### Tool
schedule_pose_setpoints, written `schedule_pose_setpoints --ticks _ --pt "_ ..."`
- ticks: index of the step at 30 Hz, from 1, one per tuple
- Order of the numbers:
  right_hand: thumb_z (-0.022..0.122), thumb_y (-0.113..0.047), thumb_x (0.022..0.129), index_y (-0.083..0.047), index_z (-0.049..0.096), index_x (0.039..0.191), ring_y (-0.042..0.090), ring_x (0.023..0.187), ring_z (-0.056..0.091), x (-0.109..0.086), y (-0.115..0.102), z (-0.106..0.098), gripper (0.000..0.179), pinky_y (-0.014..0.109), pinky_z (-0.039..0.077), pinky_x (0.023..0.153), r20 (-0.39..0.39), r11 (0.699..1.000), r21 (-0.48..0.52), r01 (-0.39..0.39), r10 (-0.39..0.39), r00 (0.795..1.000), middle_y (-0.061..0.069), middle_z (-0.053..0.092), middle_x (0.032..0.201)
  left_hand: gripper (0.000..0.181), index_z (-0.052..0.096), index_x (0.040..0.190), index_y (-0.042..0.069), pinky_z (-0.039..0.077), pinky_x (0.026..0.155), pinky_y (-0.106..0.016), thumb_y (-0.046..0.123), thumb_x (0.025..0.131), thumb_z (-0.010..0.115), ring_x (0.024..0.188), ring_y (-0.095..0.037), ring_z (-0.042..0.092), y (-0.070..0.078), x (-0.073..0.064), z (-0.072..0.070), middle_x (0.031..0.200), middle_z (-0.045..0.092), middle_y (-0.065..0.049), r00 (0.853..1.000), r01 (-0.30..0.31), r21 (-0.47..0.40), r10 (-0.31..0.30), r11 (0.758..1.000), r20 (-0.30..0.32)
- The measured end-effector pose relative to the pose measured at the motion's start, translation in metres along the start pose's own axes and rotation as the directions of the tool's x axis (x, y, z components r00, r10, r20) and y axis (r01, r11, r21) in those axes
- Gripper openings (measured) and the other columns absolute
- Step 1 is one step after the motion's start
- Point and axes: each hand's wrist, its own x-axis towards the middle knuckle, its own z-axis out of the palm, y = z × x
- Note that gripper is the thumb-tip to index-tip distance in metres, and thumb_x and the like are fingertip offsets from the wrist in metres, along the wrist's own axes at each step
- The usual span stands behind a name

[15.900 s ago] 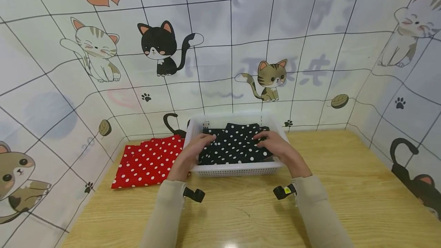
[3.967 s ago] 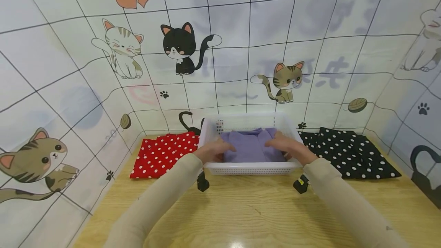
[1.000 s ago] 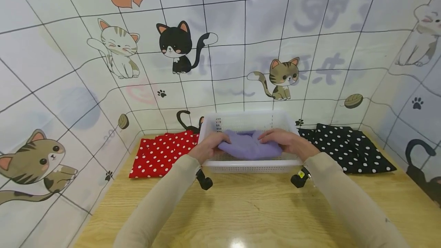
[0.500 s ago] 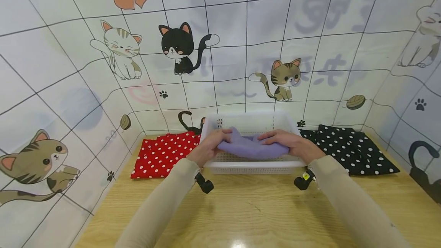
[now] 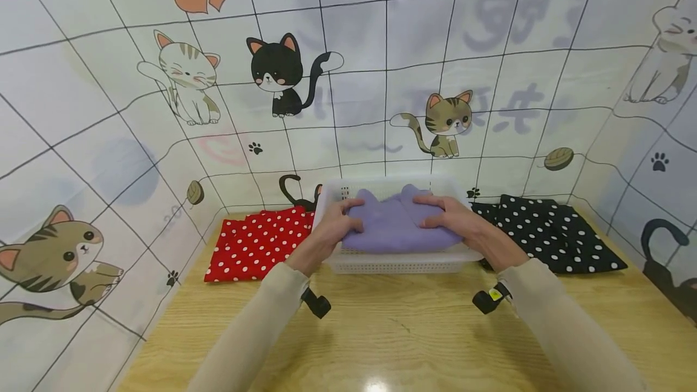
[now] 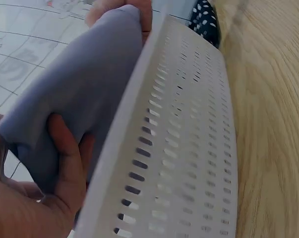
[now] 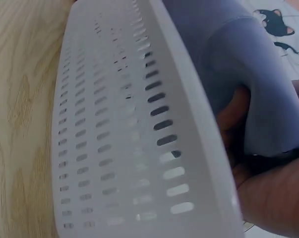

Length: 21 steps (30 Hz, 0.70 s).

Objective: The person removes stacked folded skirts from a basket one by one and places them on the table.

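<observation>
A folded purple cloth is held up at the mouth of a white plastic basket. My left hand grips its left end, fingers curled into the fabric in the left wrist view. The right hand grips the right end, thumb and fingers around the edge. In the left wrist view the cloth rises above the perforated basket wall. The right wrist view shows the cloth beyond the basket rim, with part of the hand hidden behind that rim.
Left of the basket a folded red cloth with white dots lies on the wooden table. A black cloth with white dots lies to the right, close beside the basket. A cat-patterned covering hangs behind and at both sides.
The black dotted cloth, earlier in the basket, now lies on the table at right. The purple cloth has been lifted from flat in the basket, bunched, then spread wider between both hands.
</observation>
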Motion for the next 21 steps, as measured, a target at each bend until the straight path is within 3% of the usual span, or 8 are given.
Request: schedule_pose_setpoints --ticks 3,6,11,17,19,21 --pt "0.071 -0.016 0.094 -0.010 0.039 0.160 0.042 0.157 0.011 -0.015 -0.006 0.003 0.073 0.055 0.028 0.117 -0.024 0.998 -0.020 0.060 -0.061 0.998 0.021 0.006 0.173 0.078 0.044 0.156 0.013 0.040 0.117 -0.045 -0.003 0.083 0.063 0.145 -0.028 0.036 -0.001 -0.008 -0.005 0.167 0.028 -0.011 0.993 0.000 -0.119 0.014 0.993 0.116" --pt "0.071 -0.018 0.095 -0.015 0.039 0.160 0.041 0.155 0.015 -0.031 -0.013 0.007 0.072 0.052 0.032 0.113 -0.049 0.993 -0.044 0.113 -0.115 0.992 0.020 0.010 0.173 0.079 0.039 0.159 0.016 0.048 0.109 -0.038 -0.002 0.085 0.062 0.143 -0.028 0.039 -0.003 -0.016 -0.009 0.165 0.028 -0.008 0.980 0.016 -0.198 0.023 0.980 0.195" --pt "0.071 -0.019 0.096 -0.021 0.040 0.160 0.043 0.153 0.023 -0.056 -0.019 0.015 0.072 0.058 0.035 0.114 -0.105 0.978 -0.127 0.164 -0.177 0.979 0.021 0.018 0.171 0.082 0.039 0.160 0.020 0.055 0.095 -0.034 0.003 0.084 0.064 0.137 -0.030 0.042 -0.009 -0.035 -0.006 0.163 0.030 -0.010 0.978 -0.075 -0.132 0.098 0.988 0.182" --pt "0.076 -0.021 0.093 -0.022 0.044 0.158 0.039 0.137 0.045 -0.081 -0.021 0.020 0.073 0.029 0.048 0.099 -0.135 0.957 -0.217 0.191 -0.223 0.965 0.023 0.032 0.164 0.075 0.044 0.157 0.024 0.057 0.097 -0.041 0.015 0.088 0.073 0.136 -0.033 0.050 -0.012 -0.058 -0.002 0.162 0.035 -0.009 0.974 -0.170 -0.029 0.172 0.985 0.146" --pt "0.077 -0.021 0.093 -0.022 0.044 0.158 0.041 0.133 0.049 -0.088 -0.021 0.021 0.074 0.027 0.051 0.094 -0.127 0.956 -0.228 0.185 -0.217 0.968 0.026 0.033 0.163 0.075 0.045 0.157 0.024 0.058 0.098 -0.042 0.015 0.089 0.075 0.134 -0.033 0.054 -0.013 -0.065 0.000 0.161 0.036 -0.011 0.971 -0.184 -0.022 0.186 0.983 0.151" --pt "0.079 -0.022 0.091 -0.022 0.043 0.159 0.042 0.131 0.051 -0.095 -0.021 0.023 0.076 0.034 0.054 0.094 -0.111 0.953 -0.246 0.178 -0.210 0.971 0.028 0.032 0.163 0.077 0.044 0.158 0.024 0.058 0.100 -0.045 0.012 0.089 0.076 0.132 -0.036 0.056 -0.016 -0.070 0.000 0.159 0.037 -0.016 0.966 -0.197 -0.016 0.197 0.980 0.166"
